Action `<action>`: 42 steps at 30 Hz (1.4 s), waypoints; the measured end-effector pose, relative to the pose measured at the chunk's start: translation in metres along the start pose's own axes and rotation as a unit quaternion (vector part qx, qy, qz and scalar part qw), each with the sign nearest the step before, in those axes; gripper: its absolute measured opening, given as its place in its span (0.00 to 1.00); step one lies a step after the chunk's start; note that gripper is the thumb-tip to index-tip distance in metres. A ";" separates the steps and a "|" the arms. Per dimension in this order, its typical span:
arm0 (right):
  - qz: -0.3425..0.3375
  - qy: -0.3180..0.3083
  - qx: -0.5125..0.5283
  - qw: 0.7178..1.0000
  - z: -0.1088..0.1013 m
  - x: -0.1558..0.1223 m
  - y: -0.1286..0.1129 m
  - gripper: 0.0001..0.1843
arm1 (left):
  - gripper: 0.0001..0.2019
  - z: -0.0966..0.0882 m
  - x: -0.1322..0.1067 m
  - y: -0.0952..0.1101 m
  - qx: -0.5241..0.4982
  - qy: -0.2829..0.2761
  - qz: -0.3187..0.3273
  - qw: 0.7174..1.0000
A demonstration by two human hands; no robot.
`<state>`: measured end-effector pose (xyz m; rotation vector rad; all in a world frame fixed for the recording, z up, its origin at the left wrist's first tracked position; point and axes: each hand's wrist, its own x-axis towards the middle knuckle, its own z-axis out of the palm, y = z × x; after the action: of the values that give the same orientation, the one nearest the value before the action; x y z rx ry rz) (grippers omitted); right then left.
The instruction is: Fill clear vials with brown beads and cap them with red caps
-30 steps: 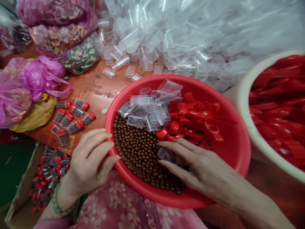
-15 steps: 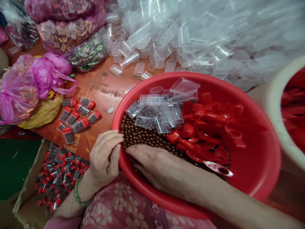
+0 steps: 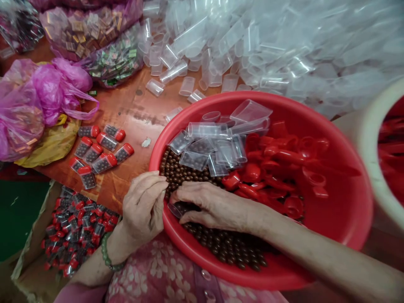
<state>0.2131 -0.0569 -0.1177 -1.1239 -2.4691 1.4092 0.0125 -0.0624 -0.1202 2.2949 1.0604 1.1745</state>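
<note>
A red basin (image 3: 339, 227) holds brown round beads or candies (image 3: 221, 248), clear plastic tubes (image 3: 208, 130) and red plastic caps with spoon-like parts (image 3: 277, 155). My right hand (image 3: 205, 206) is low among the brown balls by the near left wall. Between its thumb and fingers sits a clear plastic tube (image 3: 177, 209), its open end toward the left rim. My left hand (image 3: 143, 206) rests at the basin's left rim, fingers pressed together and curled over the edge. Its palm and thumb side are partly hidden.
Several filled, red-capped tubes (image 3: 104, 162) lie on the table left of the basin. Below them a cardboard box (image 3: 30, 248) holds many more. Pink bags (image 3: 52, 88) stand at the left. Loose clear tubes (image 3: 252, 50) are heaped behind, and a white-rimmed tub (image 3: 368, 143) stands right.
My right hand has risen slightly and opened from a flat scooping pose to hold a clear tube. Brown balls now show in front of it. My left hand stays at the rim.
</note>
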 end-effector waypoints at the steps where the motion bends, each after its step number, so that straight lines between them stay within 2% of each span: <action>1: -0.005 -0.010 -0.001 1.000 0.000 0.000 0.001 0.09 | 0.15 0.000 0.000 0.000 0.004 0.001 0.001 1.000; 4: 0.014 -0.044 -0.043 0.998 0.000 -0.003 0.002 0.09 | 0.14 0.001 0.001 0.000 0.017 -0.001 0.005 1.000; 7: 0.064 -0.079 -0.120 0.988 -0.001 -0.007 -0.001 0.09 | 0.13 0.001 0.002 0.000 0.022 -0.002 0.015 1.000; 12: 0.174 -0.115 -0.216 0.954 -0.004 -0.007 -0.014 0.15 | 0.11 0.001 0.003 0.001 0.041 -0.014 0.017 0.999; 15: 0.223 -0.159 -0.237 0.932 -0.012 -0.001 -0.022 0.15 | 0.09 0.001 0.004 0.006 0.052 -0.032 0.013 0.998; 17: 0.236 -0.174 -0.233 0.927 -0.019 0.004 -0.025 0.13 | 0.07 -0.001 0.006 0.011 0.066 -0.059 0.011 0.996; 19: 0.243 -0.178 -0.224 0.927 -0.026 0.009 -0.027 0.14 | 0.08 -0.003 0.009 0.018 0.084 -0.117 0.015 0.989; 22: 0.250 -0.167 -0.196 0.933 -0.036 0.013 -0.028 0.17 | 0.15 -0.004 0.013 0.027 0.113 -0.223 0.025 0.968; 25: 0.245 -0.154 -0.141 0.947 -0.044 0.014 -0.025 0.18 | 0.17 0.000 0.017 0.032 0.120 -0.272 0.038 0.954; 28: 0.235 -0.160 -0.054 0.957 -0.047 0.011 -0.020 0.15 | 0.14 0.007 0.020 0.036 0.124 -0.310 0.045 0.942; 30: 0.236 -0.171 0.012 0.956 -0.046 0.009 -0.017 0.12 | 0.13 0.013 0.020 0.038 0.145 -0.319 0.037 0.936; 32: 0.242 -0.164 0.069 0.954 -0.044 0.008 -0.014 0.10 | 0.18 0.018 0.020 0.041 0.155 -0.303 0.025 0.940; 34: 0.244 -0.130 0.111 0.955 -0.042 0.007 -0.013 0.11 | 0.28 0.022 0.020 0.043 0.141 -0.282 0.013 0.949; 36: 0.245 -0.084 0.144 0.955 -0.040 0.005 -0.013 0.12 | 0.35 0.023 0.021 0.044 0.114 -0.274 -0.003 0.955; 42: 0.255 0.036 0.242 0.936 -0.032 -0.010 -0.022 0.17 | 0.34 0.021 0.027 0.039 0.044 -0.280 -0.009 0.959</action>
<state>0.2210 -0.0478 -0.0795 -1.7023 -1.6800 1.9110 0.0572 -0.0672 -0.0947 2.4556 0.9162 0.4163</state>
